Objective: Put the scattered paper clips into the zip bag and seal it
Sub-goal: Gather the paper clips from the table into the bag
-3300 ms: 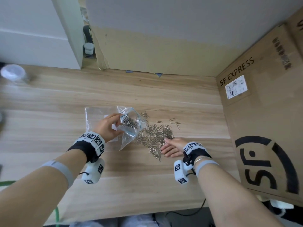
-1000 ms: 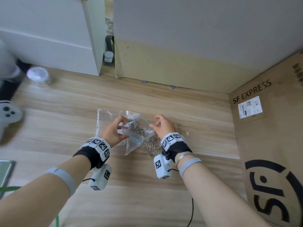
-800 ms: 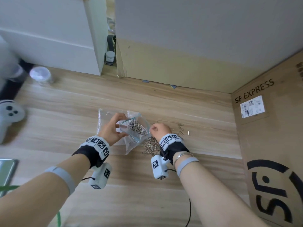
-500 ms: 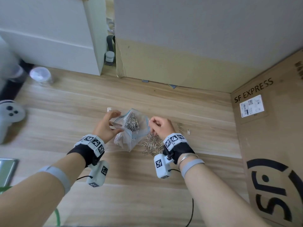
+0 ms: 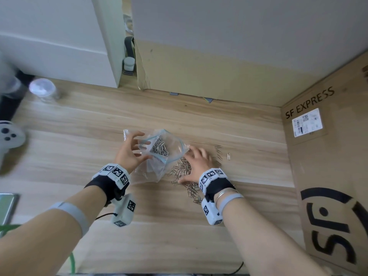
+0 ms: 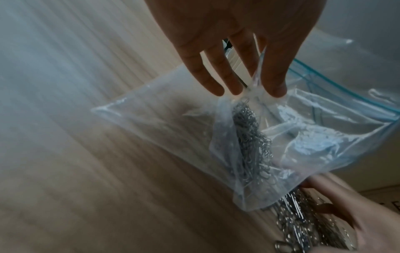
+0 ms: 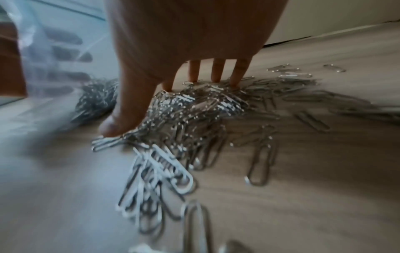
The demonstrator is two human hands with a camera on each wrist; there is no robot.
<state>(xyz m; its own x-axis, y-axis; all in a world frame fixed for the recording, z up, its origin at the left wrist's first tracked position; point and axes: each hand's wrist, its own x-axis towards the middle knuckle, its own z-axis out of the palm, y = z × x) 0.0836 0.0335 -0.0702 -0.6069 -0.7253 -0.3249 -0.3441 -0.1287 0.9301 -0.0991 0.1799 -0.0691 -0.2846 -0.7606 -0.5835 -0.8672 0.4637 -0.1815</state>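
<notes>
My left hand (image 5: 142, 145) pinches the rim of a clear zip bag (image 5: 171, 148) with a blue seal strip and holds its mouth open just above the wooden table. A clump of silver paper clips (image 6: 251, 140) lies inside the bag (image 6: 164, 118), under my pinching left hand (image 6: 255, 90). To the right, my right hand (image 5: 186, 166) reaches down on the loose pile of paper clips (image 5: 182, 170). In the right wrist view its thumb and straight fingers (image 7: 216, 75) touch the top of the pile (image 7: 194, 109). A few clips (image 5: 218, 148) lie scattered further right.
A tall SF Express cardboard box (image 5: 328, 166) walls off the right side. A cardboard panel (image 5: 199, 76) stands behind the table. At the left sit a clear lidded jar (image 5: 42, 90) and a white game controller (image 5: 10, 136).
My right hand has left the bag's mouth and dropped onto the loose pile on the table. My left hand has kept its pinch and tipped the bag's mouth further towards the pile.
</notes>
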